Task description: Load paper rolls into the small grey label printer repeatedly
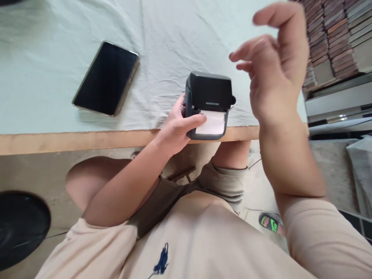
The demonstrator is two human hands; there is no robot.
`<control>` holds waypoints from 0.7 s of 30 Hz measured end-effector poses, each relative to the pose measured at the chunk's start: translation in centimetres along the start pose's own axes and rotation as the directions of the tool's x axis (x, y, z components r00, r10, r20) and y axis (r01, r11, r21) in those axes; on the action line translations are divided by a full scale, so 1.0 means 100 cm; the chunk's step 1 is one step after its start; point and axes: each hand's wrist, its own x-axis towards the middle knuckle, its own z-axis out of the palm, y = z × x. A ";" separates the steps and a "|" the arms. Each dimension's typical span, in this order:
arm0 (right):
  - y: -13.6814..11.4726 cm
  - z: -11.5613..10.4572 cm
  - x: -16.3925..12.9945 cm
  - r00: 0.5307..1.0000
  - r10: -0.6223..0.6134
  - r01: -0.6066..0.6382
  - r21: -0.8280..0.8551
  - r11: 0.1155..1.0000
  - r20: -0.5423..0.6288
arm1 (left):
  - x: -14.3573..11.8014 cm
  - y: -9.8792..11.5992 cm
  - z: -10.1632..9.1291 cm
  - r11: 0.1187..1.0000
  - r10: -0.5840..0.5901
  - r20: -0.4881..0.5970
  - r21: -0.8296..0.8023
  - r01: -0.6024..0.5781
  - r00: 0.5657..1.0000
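A phone (pixel 106 79) lies flat on the pale cloth (pixel 52 58), well apart from the work. At the near edge of the bench (pixel 58 141) the left hand (pixel 177 130) grips a small black printer (pixel 208 104) from its side, thumb over the white paper. I reckon that one-handed hold so near the edge could let it tip off. The right hand (pixel 273 69) hovers above, fingers loose and empty, close enough to knock it.

The right hand (pixel 273 62) blurs at its fingertips. The left hand (pixel 177 124) covers the black printer's (pixel 209 102) near side. A dark round object (pixel 20 228) runs off the frame's left edge.
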 end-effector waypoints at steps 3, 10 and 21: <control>-0.008 0.010 -0.010 0.993 -0.115 0.114 0.327 0.938 -0.015 | -0.001 0.003 0.003 0.999 -0.017 0.015 -0.047 0.017 1.000; -0.021 0.013 -0.018 0.976 -0.211 0.184 0.314 0.931 0.054 | 0.001 0.011 0.010 0.949 -0.055 0.053 -0.309 0.069 0.997; -0.021 0.005 -0.037 0.970 -0.229 0.238 0.137 0.962 -0.080 | 0.008 -0.003 0.011 0.972 0.053 -0.083 -0.226 -0.071 0.995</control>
